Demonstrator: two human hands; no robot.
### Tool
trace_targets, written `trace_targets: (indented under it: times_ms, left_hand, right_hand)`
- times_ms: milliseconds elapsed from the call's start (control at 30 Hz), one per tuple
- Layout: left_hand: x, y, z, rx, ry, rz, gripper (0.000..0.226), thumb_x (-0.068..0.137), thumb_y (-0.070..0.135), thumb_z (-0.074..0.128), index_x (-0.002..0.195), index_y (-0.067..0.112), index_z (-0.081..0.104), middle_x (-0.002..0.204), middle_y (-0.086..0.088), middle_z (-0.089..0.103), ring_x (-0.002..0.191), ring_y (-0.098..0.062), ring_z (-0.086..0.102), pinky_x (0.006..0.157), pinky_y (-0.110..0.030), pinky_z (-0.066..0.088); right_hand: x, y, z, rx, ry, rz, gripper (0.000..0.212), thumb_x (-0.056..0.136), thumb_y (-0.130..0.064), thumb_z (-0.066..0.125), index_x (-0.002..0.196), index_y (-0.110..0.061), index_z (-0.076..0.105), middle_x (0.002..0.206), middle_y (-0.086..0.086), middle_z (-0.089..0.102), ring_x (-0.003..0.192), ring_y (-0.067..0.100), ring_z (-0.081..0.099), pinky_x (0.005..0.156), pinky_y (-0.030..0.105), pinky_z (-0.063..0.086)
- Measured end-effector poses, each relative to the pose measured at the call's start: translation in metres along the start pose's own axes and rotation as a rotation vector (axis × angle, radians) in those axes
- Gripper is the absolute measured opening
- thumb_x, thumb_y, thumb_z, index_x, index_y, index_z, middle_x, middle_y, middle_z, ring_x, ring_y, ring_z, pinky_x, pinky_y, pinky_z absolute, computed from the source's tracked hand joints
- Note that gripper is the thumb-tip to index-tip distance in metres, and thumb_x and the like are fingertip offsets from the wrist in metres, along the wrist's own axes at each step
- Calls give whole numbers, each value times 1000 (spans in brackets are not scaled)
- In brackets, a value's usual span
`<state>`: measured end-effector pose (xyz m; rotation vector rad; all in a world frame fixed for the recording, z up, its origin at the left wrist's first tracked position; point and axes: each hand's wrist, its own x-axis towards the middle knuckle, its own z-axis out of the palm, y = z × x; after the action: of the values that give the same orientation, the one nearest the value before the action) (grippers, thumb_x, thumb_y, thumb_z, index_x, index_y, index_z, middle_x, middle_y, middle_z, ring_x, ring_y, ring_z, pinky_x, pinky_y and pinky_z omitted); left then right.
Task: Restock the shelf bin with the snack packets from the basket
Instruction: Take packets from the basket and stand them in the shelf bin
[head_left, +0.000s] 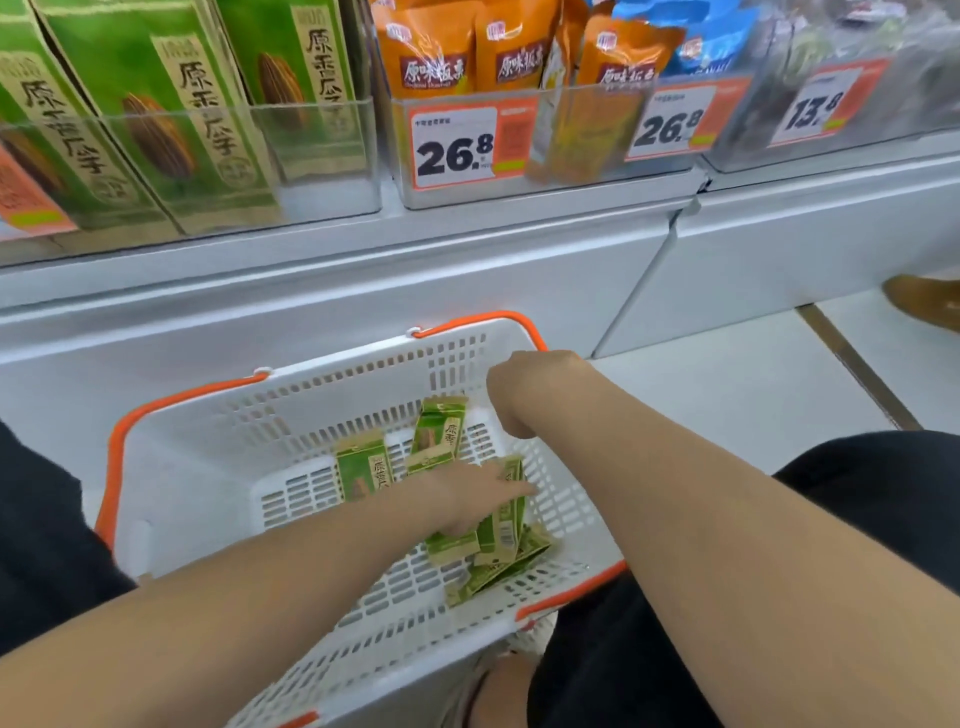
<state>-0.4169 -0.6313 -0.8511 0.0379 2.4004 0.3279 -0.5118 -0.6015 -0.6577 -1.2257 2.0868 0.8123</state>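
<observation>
Two hands are reaching into the white basket (171, 483)
The left hand (462, 501) is laying straight fingers on the green snack packets (441, 434) inside; the right hand (524, 389) is hiding its fingers, so I cannot tell; the shelf bin (322, 150) is sitting above

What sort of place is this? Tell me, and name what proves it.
Most likely a shop's snack aisle: clear shelf bins of green packets and orange packets, printed price tags on the bin fronts, and a white shopping basket with orange handles.
</observation>
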Motion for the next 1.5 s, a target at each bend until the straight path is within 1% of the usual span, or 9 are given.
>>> trace_targets:
  times_ms: [167,300,467,600,733,967,1233,1333,1500]
  left_hand:
    - [21,4,15,229,40,100,76,109,7,43,164,49,10,174,-18,8,146,-46,38,105,-50,47]
    - [27,-1,15,121,31,26,66,106,21,45,164,39,19,160,-28,32,94,-38,62,62,-38,47]
    - [10,-9,5,-173,123,-180,46,102,58,48,126,20,55,93,-3,58,85,-26,59,70,-39,53]
    - [-2,-16,-5,-440,285,-268,4,103,20,61,99,19,59,97,-1,66,91,-23,63,84,-42,56]
    - [-25,-27,-22,-697,445,-247,24,98,10,62,103,26,44,92,-5,62,85,-28,61,79,-45,52]
    - [-80,-43,-56,-1086,795,-178,42,105,18,65,145,23,53,138,2,68,125,-17,67,106,-42,54]
    - [-142,-59,-83,-1107,1165,-148,22,110,17,55,117,27,72,111,8,78,107,-10,72,95,-38,55]
    - [-162,-60,-97,-914,1331,-320,38,114,38,37,95,19,65,82,2,68,76,-19,63,70,-40,46]
    - [-202,-50,-136,-715,1618,-470,44,115,37,28,94,12,57,78,3,59,74,-19,55,66,-42,33]
  right_hand:
    - [16,9,-4,59,6,2,20,97,-10,55,115,-16,49,98,4,50,98,31,58,98,48,54]
    - [21,8,-3,83,7,-31,21,97,-9,54,113,-19,45,97,4,49,99,31,56,97,48,54]
    - [17,8,-2,82,-9,-58,14,98,-8,52,109,-15,47,95,5,49,98,30,58,91,43,54]
    - [9,9,-6,24,-15,-90,22,101,-6,49,121,-14,51,106,4,54,96,26,58,78,35,48]
    - [6,10,-12,47,1,-113,48,102,-9,50,150,-15,48,140,5,56,111,25,61,80,34,47]
    - [7,10,-16,107,211,-111,34,100,-8,55,135,-9,53,125,10,60,107,31,60,85,40,51]
    - [-12,-1,-44,747,590,-224,17,87,-11,71,86,-24,60,89,5,70,88,26,69,70,34,54]
    - [-34,-13,-53,1094,627,-309,13,87,-1,78,94,-11,72,70,7,70,71,27,76,67,40,64]
    - [-56,-33,-78,1327,831,-430,26,89,-2,77,98,-25,72,65,0,68,70,26,77,76,52,64]
